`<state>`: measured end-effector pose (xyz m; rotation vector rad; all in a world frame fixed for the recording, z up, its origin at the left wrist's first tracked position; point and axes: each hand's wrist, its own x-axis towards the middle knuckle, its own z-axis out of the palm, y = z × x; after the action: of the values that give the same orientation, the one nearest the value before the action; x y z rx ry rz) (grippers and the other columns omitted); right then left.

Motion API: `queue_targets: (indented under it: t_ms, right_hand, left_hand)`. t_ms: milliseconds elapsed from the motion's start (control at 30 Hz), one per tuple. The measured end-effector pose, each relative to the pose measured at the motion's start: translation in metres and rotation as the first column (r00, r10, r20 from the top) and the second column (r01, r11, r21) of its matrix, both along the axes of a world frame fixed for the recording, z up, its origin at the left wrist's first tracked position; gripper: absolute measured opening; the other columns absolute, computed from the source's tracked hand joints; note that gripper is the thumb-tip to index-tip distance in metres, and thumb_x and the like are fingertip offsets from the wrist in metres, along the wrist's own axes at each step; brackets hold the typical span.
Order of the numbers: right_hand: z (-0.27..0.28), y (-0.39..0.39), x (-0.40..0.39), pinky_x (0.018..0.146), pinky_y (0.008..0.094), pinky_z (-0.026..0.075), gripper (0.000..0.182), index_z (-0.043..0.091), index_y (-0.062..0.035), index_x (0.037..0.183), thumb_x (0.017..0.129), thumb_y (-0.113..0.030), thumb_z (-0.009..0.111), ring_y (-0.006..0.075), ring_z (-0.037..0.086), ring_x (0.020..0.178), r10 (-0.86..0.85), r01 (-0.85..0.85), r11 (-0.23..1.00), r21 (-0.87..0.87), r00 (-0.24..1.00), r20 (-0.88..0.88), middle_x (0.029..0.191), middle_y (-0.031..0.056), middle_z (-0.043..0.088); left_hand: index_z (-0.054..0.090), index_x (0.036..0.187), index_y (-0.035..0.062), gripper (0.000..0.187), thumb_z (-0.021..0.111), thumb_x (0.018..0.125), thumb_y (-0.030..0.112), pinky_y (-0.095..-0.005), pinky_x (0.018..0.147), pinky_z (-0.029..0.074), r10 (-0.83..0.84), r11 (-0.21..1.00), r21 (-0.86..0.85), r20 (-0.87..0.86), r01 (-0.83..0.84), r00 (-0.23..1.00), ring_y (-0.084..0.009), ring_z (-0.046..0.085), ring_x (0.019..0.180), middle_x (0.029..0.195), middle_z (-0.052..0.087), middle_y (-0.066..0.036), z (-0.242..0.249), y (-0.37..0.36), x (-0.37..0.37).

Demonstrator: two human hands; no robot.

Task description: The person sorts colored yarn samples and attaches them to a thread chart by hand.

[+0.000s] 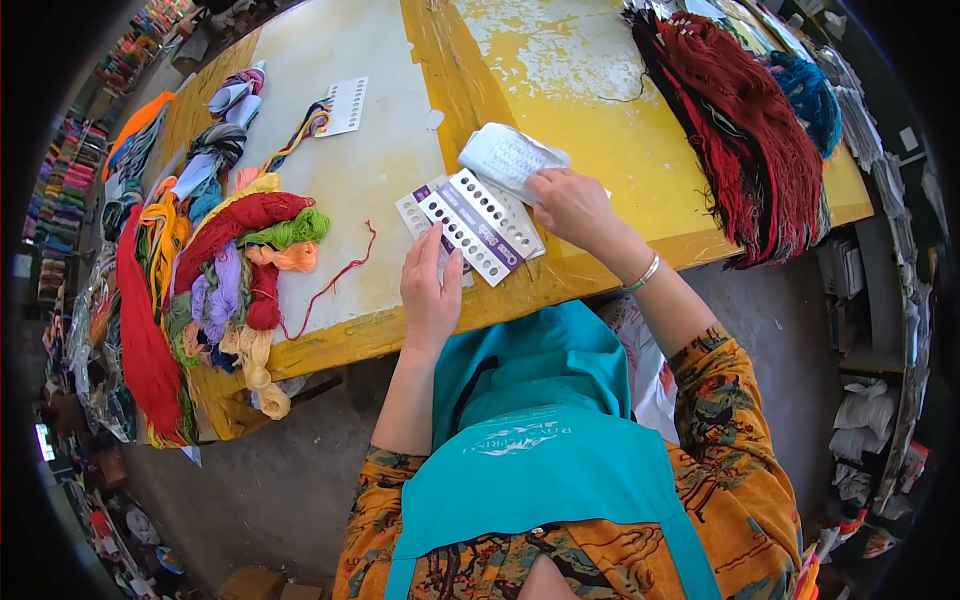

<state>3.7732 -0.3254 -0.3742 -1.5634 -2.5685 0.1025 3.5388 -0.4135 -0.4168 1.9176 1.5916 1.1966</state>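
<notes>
A white punched card with a purple band (478,232) lies on top of other punched cards (410,205) near the table's front edge. The fingers of my left hand (432,295) are stretched out, with their tips at the lower left edge of the cards. To the upper right, a white folded bundle (505,155) with a bumpy surface partly covers the stack. My right hand (578,208) grips the bundle's right end, its fingers closed over it and partly hidden from view.
Skeins of coloured thread (225,250) are heaped on the left, and a loose red strand (340,270) lies beside them. Farther back is a punched card with threads (345,105). Dark red thread hanks (735,110) hang over the right table edge, near a blue hank (810,100).
</notes>
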Motion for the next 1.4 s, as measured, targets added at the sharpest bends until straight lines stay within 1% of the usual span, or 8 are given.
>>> queue_targets:
  t_ms: [133,200,300,433,600,1000,1267,1400]
  right_hand:
    - [-0.002,0.005,0.007,0.079,0.0396,0.052,0.027,0.063,-0.0046,0.102,0.082,-0.021,0.066,0.0296,0.062,0.097,-0.015,0.015,1.0,-0.017,0.999,-0.046,0.102,0.0113,0.066]
    - [-0.009,0.008,0.013,0.072,0.04,0.053,0.019,0.062,-0.0041,0.084,0.081,-0.023,0.066,0.0299,0.064,0.087,0.097,-0.073,0.986,0.153,0.983,-0.153,0.089,0.0116,0.066]
    - [-0.012,0.009,0.016,0.072,0.0402,0.053,0.017,0.061,-0.0039,0.081,0.08,-0.021,0.065,0.0304,0.064,0.086,0.111,-0.088,0.984,0.154,0.983,-0.146,0.087,0.0119,0.066]
    - [-0.005,0.009,0.014,0.079,0.0404,0.051,0.021,0.063,-0.0035,0.096,0.079,-0.015,0.065,0.0317,0.062,0.092,0.073,-0.073,0.997,-0.001,0.996,-0.06,0.097,0.0128,0.065]
    - [-0.02,0.009,0.011,0.068,0.0413,0.054,0.01,0.061,-0.0018,0.079,0.075,-0.011,0.059,0.0313,0.065,0.08,0.101,-0.082,0.988,0.131,0.985,-0.143,0.083,0.0144,0.065]
    - [-0.022,0.009,0.012,0.066,0.038,0.053,0.006,0.057,-0.0059,0.078,0.074,-0.009,0.06,0.0288,0.064,0.077,0.121,-0.088,0.953,0.292,0.988,-0.1,0.078,0.0113,0.062]
    - [0.037,0.054,0.079,0.055,0.0398,0.05,0.004,0.055,-0.0087,0.074,0.078,-0.009,0.055,0.0284,0.062,0.065,-0.115,0.207,0.834,0.511,0.972,-0.206,0.067,0.01,0.059]
    - [0.032,0.068,0.121,0.061,0.0412,0.051,0.003,0.058,-0.0076,0.079,0.077,-0.01,0.057,0.029,0.063,0.071,-0.242,0.241,0.813,0.53,0.968,-0.07,0.074,0.0114,0.061]
  left_hand:
    - [0.052,0.126,-0.0057,0.043,0.054,0.093,0.021,-0.0406,0.099,0.042,0.002,1.0,-0.009,0.016,-0.002,1.0,-0.035,0.054,0.116,0.124,0.056,-0.023,0.001,-0.001,0.0]
    - [0.052,0.126,-0.0056,0.042,0.054,0.093,0.021,-0.0406,0.099,0.043,0.0,1.0,-0.002,0.005,0.0,1.0,-0.035,0.054,0.115,0.124,0.056,-0.023,0.001,-0.001,0.0]
    - [0.053,0.125,-0.0056,0.041,0.054,0.093,0.02,-0.0405,0.099,0.043,-0.003,1.0,0.003,-0.016,0.003,1.0,-0.0349,0.055,0.115,0.123,0.056,-0.023,0.0,0.0,0.0]
    - [0.053,0.125,-0.0058,0.041,0.054,0.093,0.02,-0.0401,0.099,0.043,-0.005,1.0,0.001,-0.013,0.005,1.0,-0.0349,0.055,0.114,0.123,0.057,-0.023,0.001,-0.001,0.001]
    - [0.054,0.124,-0.0057,0.039,0.055,0.092,0.017,-0.0409,0.096,0.044,-0.004,1.0,-0.005,-0.015,0.004,1.0,-0.0368,0.055,0.112,0.12,0.057,-0.024,-0.002,-0.007,-0.003]
    - [0.054,0.123,-0.0048,0.039,0.056,0.09,0.014,-0.0416,0.095,0.044,-0.015,0.999,0.033,-0.021,0.015,1.0,-0.0375,0.056,0.109,0.119,0.058,-0.023,0.007,-0.005,0.003]
    - [0.055,0.123,-0.0054,0.04,0.056,0.089,0.016,-0.0419,0.095,0.044,-0.016,1.0,0.011,-0.02,0.016,1.0,-0.0365,0.056,0.11,0.119,0.058,-0.023,0.008,-0.003,0.0]
    - [0.055,0.122,-0.0049,0.039,0.056,0.089,0.015,-0.0422,0.094,0.044,-0.021,0.999,0.033,-0.009,0.021,1.0,-0.0372,0.057,0.108,0.117,0.059,-0.024,0.005,0.0,0.0]
